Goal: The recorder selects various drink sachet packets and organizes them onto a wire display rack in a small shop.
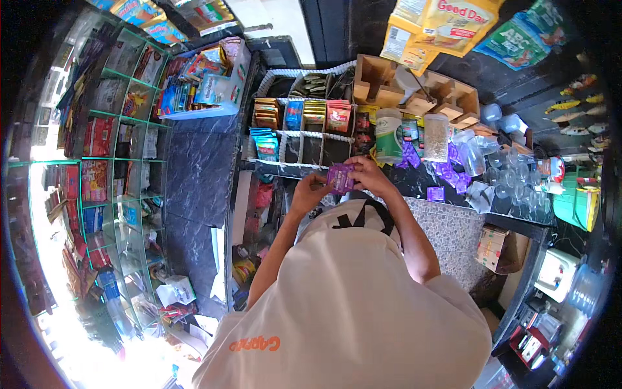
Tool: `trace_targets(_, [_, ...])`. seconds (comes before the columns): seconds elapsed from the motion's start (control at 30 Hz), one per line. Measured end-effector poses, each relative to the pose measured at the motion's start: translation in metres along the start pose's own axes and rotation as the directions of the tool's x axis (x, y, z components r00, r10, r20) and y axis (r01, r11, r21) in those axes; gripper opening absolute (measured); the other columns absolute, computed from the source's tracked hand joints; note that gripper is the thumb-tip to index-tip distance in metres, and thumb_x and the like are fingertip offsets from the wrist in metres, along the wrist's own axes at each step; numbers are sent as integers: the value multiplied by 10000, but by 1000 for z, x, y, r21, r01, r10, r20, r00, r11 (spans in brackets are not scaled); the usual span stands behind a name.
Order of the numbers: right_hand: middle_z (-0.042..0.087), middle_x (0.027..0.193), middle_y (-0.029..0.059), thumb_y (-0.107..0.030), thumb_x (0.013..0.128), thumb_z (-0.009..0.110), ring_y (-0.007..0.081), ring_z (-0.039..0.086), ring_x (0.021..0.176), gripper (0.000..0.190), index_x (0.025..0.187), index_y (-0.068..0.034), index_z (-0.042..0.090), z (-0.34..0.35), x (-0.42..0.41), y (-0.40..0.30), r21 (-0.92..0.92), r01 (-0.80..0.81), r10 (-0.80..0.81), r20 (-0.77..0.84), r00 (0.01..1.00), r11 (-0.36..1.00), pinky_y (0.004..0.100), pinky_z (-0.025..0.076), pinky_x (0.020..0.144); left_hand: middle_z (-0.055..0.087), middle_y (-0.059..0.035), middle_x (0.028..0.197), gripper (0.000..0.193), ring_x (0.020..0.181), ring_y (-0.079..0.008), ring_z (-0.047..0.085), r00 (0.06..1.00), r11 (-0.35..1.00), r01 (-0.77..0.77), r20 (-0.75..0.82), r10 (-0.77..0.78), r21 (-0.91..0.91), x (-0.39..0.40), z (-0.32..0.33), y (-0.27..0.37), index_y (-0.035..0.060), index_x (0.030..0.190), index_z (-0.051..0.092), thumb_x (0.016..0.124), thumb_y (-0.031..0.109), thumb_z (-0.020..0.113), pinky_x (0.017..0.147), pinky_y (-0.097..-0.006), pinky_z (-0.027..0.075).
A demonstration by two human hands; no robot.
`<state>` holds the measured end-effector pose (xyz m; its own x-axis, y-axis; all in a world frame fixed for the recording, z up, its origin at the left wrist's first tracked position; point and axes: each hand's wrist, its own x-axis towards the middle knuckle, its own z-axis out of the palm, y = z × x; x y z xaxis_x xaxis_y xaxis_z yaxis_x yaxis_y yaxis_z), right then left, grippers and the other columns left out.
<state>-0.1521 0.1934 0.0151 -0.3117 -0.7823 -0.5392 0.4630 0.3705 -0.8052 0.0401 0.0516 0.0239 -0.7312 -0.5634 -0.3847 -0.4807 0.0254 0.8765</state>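
A small stack of purple sachets [341, 179] is held up in front of my body, at the near edge of a divided rack [301, 167]. My right hand [368, 176] grips the stack from its right side. The fingers of my left hand [311, 190] pinch its left edge. White-wrapped dividers split the rack into compartments. Teal sachets [265, 146], brown sachets [266, 114], blue sachets [294, 115], yellow sachets [314, 113] and red sachets [338, 116] stand in some of them. Loose purple sachets [452, 176] lie on the dark counter to the right.
Behind the counter's jars [388, 136] stands a wooden holder [457, 95]. Clear plastic cups [517, 175] cluster at the right. A plastic bin of sachets [206, 92] sits at the left, beside glass shelves [114, 160] of packets. Yellow snack packs [452, 24] hang above.
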Motion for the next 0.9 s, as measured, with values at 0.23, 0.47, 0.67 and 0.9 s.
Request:
trace_targets(0.23, [609,1249,80,-49,990,555,174,639,1111,415,1401,-90,511,37,43,3,3,-96,94,198,976,995,382,578,942,725,-93,825,398,748,-129,689,965,994,-56,-260,30,-91,-20,-11,-24,-18,1139,664,840,186,830,654,-295,536])
trace_targets(0.47, [568,1340,101,-65,1017,503,194,598,1187,530,1536,-87,397,67,74,7,40,-73,63,212,975,997,383,516,1028,734,-188,853,514,766,-252,748,929,971,-116,-323,180,208,-8,-31,-10,-9,1327,608,883,181,784,675,-357,570])
trace_targets(0.67, [677,1099,131,-72,983,590,150,660,960,420,1396,-29,528,60,89,-12,-540,461,-401,233,886,705,314,536,822,746,-173,946,301,881,-265,757,892,917,-278,-278,357,286,28,-51,-3,7,1081,667,875,182,801,712,-373,588])
trace_targets(0.9, [723,999,110,-212,829,849,133,663,680,390,1132,-6,714,47,90,-36,-551,390,-440,46,897,738,305,542,627,743,-113,949,242,861,-189,725,953,963,-264,-135,270,59,56,-68,5,15,1090,670,928,176,749,752,-343,575])
